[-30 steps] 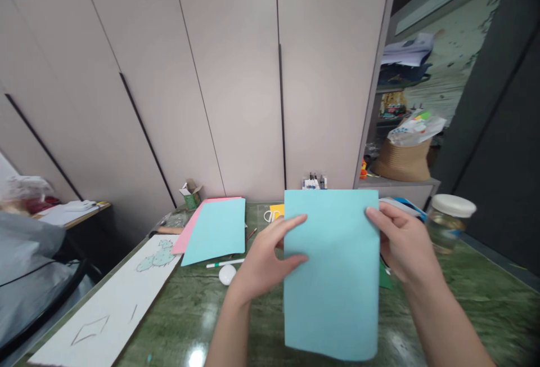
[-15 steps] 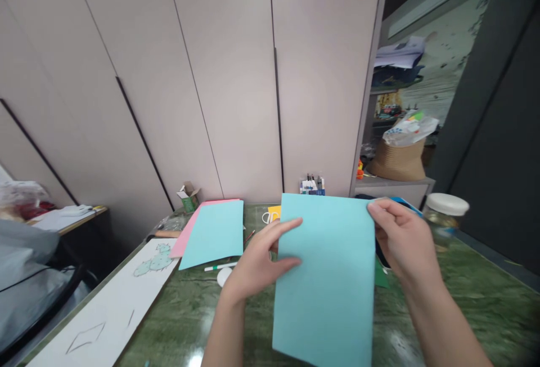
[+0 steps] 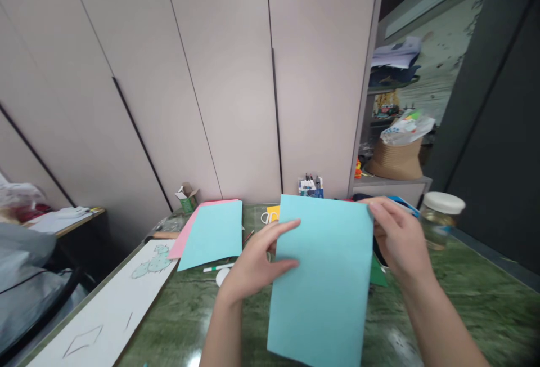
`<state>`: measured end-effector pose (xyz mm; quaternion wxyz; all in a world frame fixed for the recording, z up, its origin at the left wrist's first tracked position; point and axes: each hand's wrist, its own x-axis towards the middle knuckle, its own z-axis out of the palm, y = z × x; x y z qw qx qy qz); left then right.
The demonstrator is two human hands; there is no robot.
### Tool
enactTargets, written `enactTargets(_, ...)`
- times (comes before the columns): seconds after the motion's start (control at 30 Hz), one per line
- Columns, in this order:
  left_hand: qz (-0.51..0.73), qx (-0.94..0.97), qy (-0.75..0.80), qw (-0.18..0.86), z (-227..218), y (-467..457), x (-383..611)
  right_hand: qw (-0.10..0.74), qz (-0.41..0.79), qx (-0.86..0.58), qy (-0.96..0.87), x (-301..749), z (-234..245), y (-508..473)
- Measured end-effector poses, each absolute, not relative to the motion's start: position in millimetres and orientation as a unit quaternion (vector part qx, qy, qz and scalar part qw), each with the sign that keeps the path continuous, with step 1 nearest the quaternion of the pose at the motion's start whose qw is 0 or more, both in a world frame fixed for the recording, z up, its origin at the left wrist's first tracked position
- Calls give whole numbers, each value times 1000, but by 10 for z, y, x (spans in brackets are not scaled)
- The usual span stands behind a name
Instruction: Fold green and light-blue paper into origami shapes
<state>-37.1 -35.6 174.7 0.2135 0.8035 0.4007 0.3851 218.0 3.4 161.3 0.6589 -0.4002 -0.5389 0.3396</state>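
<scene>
A light blue sheet of paper (image 3: 320,282) is held up over the table, tilted so that its broad face is towards me. My right hand (image 3: 396,237) pinches its upper right corner between thumb and fingers. At the left edge, my left hand (image 3: 257,260) grips the sheet, thumb and index finger lying across the front; its other fingers are partly hidden behind. Another light blue sheet (image 3: 215,235) lies on top of a pink sheet (image 3: 184,241) left of my hands. White-handled scissors (image 3: 269,218) show beyond my left hand.
The green table (image 3: 177,322) carries a long white drawing (image 3: 103,310) with a cactus on its left part. A white-lidded jar (image 3: 441,220) stands at right. Near the cabinet are a small green box (image 3: 188,201) and a pen set (image 3: 311,187). A marker (image 3: 217,268) lies beside my left hand.
The lower end of the held sheet has swung slightly left. Both hands keep their hold, and the whole view has shifted a little.
</scene>
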Motion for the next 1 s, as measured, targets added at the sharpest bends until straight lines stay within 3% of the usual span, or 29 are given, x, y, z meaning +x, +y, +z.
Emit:
enactTargets(0.43, 377, 804, 396, 235, 1762, -371, -316, 661, 207, -500, -520, 2152, 1623, 14)
enactTargets(0.63, 380, 797, 406, 236, 1749, -363, -327, 628, 299, -428, -577, 2231, 1565, 135)
enactTargets(0.87, 376, 795, 412, 240, 1742, -362, -323, 649, 225, -492, -535, 2184, 1570, 81)
enactTargets(1.0, 379, 785, 432, 232, 1743, -357, -349, 600, 339, -420, -590, 2239, 1557, 138)
